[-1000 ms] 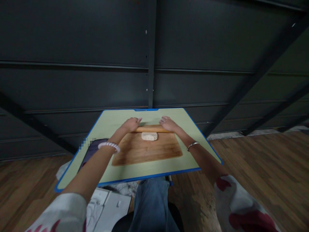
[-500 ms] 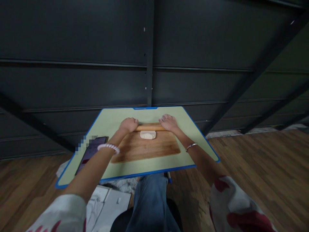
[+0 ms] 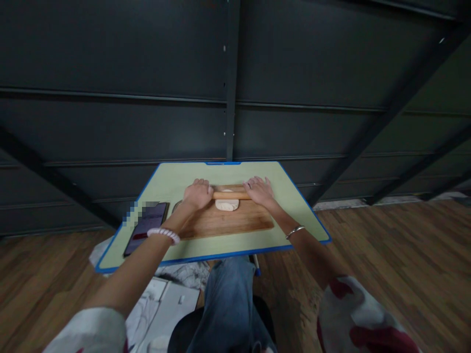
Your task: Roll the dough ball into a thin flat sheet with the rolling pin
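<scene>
A wooden rolling pin (image 3: 231, 195) lies crosswise over a small flattened piece of pale dough (image 3: 226, 205). Some of the dough shows on both the near and far sides of the pin. My left hand (image 3: 199, 194) is closed over the pin's left end. My right hand (image 3: 259, 190) rests on the right end, its fingers bent over the wood and partly extended. Both pin ends are hidden under the hands. Beneath the dough is a brown wooden cutting board (image 3: 228, 224).
The board sits on a pale green folding table (image 3: 184, 171) with a blue rim. A phone (image 3: 149, 225) lies at the table's left side, beside my left forearm. A dark panelled wall (image 3: 165, 127) stands behind. White boxes (image 3: 176, 304) are on the floor below.
The rolling pin has come slightly toward me onto the dough, so a strip of dough now shows beyond it. Both hands keep hold of it. The view has shifted a little.
</scene>
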Motion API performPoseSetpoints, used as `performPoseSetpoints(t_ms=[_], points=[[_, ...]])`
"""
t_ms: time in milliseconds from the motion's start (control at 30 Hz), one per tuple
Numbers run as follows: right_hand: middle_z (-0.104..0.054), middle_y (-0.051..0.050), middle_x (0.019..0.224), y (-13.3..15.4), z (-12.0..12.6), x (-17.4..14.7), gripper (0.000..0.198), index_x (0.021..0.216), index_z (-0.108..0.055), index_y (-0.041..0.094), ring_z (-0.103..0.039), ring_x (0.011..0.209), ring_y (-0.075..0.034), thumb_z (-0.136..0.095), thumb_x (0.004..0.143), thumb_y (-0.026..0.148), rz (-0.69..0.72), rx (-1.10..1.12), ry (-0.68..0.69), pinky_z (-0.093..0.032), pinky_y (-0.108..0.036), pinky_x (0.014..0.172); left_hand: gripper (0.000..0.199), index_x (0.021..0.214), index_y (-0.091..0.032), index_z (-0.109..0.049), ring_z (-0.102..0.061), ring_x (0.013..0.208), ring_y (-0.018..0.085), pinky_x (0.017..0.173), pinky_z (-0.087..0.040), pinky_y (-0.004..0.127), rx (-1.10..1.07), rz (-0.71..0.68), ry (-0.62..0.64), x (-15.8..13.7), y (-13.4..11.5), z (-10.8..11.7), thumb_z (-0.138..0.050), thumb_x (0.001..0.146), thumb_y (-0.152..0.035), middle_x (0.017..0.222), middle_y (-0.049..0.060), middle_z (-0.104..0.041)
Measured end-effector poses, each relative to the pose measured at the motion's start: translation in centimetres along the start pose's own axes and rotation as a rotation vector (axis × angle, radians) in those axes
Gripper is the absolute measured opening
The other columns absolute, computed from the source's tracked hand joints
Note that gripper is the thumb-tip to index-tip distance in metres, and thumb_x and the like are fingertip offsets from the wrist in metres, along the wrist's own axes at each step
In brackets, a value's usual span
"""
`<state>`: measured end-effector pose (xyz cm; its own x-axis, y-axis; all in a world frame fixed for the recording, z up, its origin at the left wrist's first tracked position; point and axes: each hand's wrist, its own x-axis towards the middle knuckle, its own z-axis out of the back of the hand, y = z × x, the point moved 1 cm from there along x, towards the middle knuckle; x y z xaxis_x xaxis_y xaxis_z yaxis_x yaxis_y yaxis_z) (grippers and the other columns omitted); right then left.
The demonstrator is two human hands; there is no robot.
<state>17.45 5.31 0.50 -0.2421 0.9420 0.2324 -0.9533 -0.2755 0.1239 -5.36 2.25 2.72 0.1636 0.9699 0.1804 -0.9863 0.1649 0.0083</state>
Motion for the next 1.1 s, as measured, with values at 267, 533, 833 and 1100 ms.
performPoseSetpoints(t_ms=[267,533,833,1100], points=[[-0.06,-0.009,0.122,1.7,0.7,-3.8,0.041,0.109,-0.062,0.017,-0.043,0.123,-0.021,-0.026,0.098,0.033,-0.01,-0.038,-0.152,-0.016,-0.044,0.106,0.04,0.095,-0.012,-0.061,-0.058,0.097,0.025,0.086,-0.042,0.041,0.015,-0.044,-0.139,-2.6,-0.3,0.1,-0.025,0.089,-0.028,0.1,0.014,-0.065],[-0.058,-0.008,0.125,2.1,0.7,-6.1,0.038,0.113,-0.058,0.018,-0.045,0.12,-0.02,-0.026,0.098,0.031,0.02,0.002,-0.186,-0.026,-0.039,0.101,0.048,0.124,-0.011,-0.052,-0.039,0.128,0.025,0.108,-0.022,0.045,-0.034,-0.121,-0.269,-4.7,-0.4,-1.1,-0.022,0.092,-0.031,0.133,0.013,-0.051],[-0.06,-0.005,0.123,2.2,1.9,-8.4,0.04,0.113,-0.058,0.024,-0.048,0.116,-0.019,-0.021,0.099,0.031,0.111,-0.005,-0.054,-0.032,-0.035,0.094,0.053,0.128,-0.01,-0.049,-0.034,0.133,0.022,0.111,-0.019,0.043,-0.061,-0.119,-0.252,-6.6,-0.6,-1.2,-0.017,0.094,-0.035,0.136,0.013,-0.048],[-0.06,-0.004,0.123,2.1,2.2,-9.2,0.039,0.114,-0.059,0.024,-0.05,0.114,-0.018,-0.024,0.099,0.031,0.16,-0.014,-0.01,-0.032,-0.034,0.094,0.049,0.127,-0.013,-0.049,-0.032,0.134,0.021,0.113,-0.018,0.044,-0.095,-0.139,-0.237,-8.0,-0.6,-1.1,-0.019,0.094,-0.034,0.139,0.011,-0.045]])
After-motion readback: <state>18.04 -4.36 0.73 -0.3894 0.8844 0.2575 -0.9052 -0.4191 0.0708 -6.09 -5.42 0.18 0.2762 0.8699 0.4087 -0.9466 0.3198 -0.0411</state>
